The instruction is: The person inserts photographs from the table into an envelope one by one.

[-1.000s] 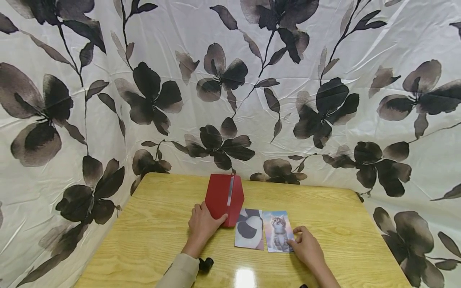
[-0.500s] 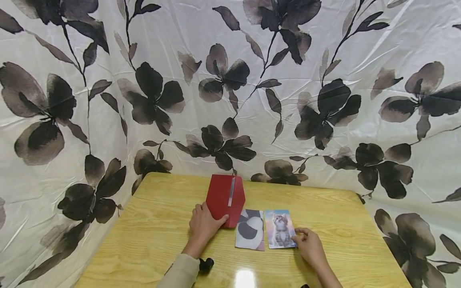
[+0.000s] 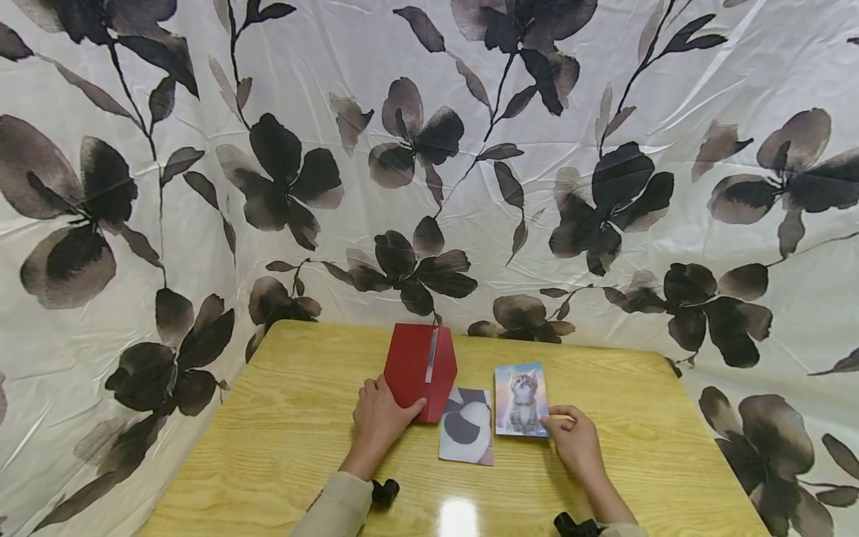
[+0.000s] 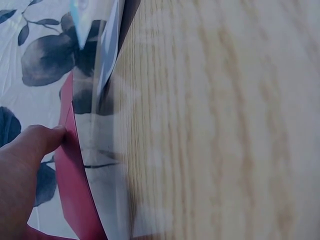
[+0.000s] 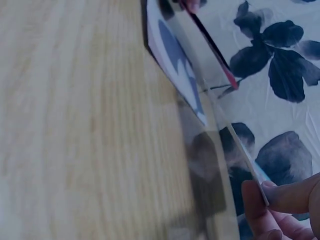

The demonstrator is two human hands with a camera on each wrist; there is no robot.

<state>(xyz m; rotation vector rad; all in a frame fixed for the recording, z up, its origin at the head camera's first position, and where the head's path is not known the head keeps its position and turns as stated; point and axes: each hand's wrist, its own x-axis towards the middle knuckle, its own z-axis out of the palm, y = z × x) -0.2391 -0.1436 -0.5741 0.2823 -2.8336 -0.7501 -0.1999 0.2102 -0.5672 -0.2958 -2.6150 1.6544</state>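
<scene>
My left hand (image 3: pixel 381 414) holds the near end of a red envelope (image 3: pixel 409 365), thumb on its upper face; a pale strip shows along its flap. In the left wrist view the thumb lies against the red envelope (image 4: pixel 75 185). Between thumb and fingers, my right hand (image 3: pixel 573 440) pinches the lower right corner of a kitten picture card (image 3: pixel 522 399). Seen edge-on in the right wrist view, that card (image 5: pixel 250 162) is raised off the table. A grey and white card (image 3: pixel 466 429) with a dark rounded shape lies between the hands, untouched.
Everything is on a yellow wood-grain table (image 3: pixel 302 373). White cloth with dark flowers (image 3: pixel 510 224) hangs behind it and at both sides. Black camera mounts (image 3: pixel 385 494) sit at the wrists.
My right hand has drawn the kitten card slightly right, then lifted it and carried it away from me, toward the table's far side. The left hand and red envelope have stayed put.
</scene>
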